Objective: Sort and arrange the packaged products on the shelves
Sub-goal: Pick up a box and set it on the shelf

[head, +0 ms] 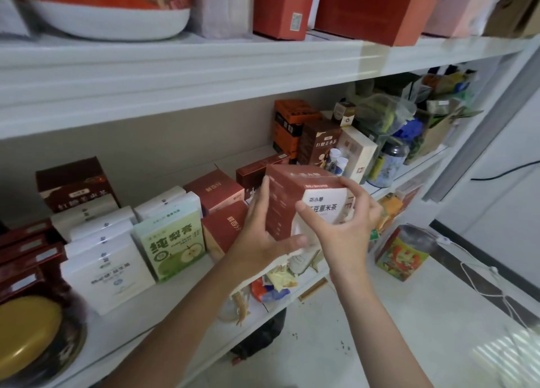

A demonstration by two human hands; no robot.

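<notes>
Two bare hands hold a red-and-white tea box (287, 200) between them. The left hand (260, 235) cups the box's left side from below: its fingers (264, 190) reach straight up along the left edge, and its thumb (293, 243) lies across the lower front. The right hand (346, 229) grips the box's right side, with the thumb (306, 209) pressed on the white front face and the fingers (361, 196) curled over the right edge. The left forearm (181, 320) rises to the box from lower left, and the right forearm (371, 314) rises from lower right. Both wrists sit just below the box.
</notes>
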